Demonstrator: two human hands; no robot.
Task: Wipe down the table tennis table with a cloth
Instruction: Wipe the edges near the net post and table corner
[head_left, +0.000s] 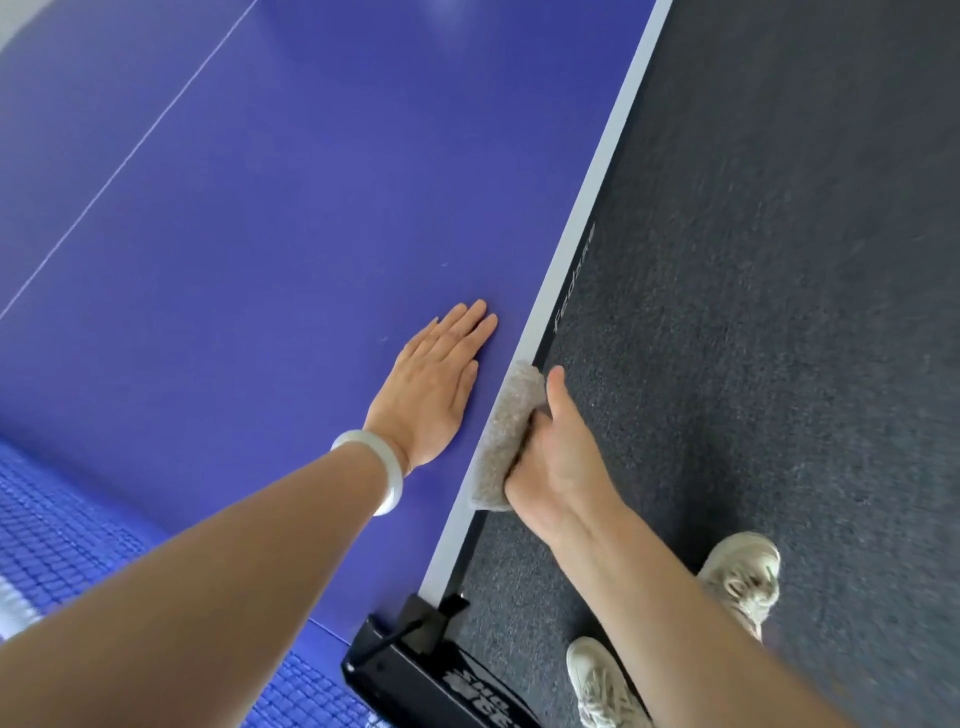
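Observation:
The blue table tennis table (270, 218) fills the left and middle of the head view, its white side edge running diagonally from top right to bottom centre. My left hand (434, 384) lies flat on the blue top, fingers straight, close to that edge; a pale bangle sits on the wrist. My right hand (558, 457) grips a folded beige cloth (506, 431) and holds it against the white side edge of the table, thumb pointing up along the edge.
The blue net (67, 551) stretches across the lower left, and its black clamp post (415, 660) grips the table edge at bottom centre. Dark grey carpet (779, 260) covers the floor on the right, where my two light shoes (743, 577) stand.

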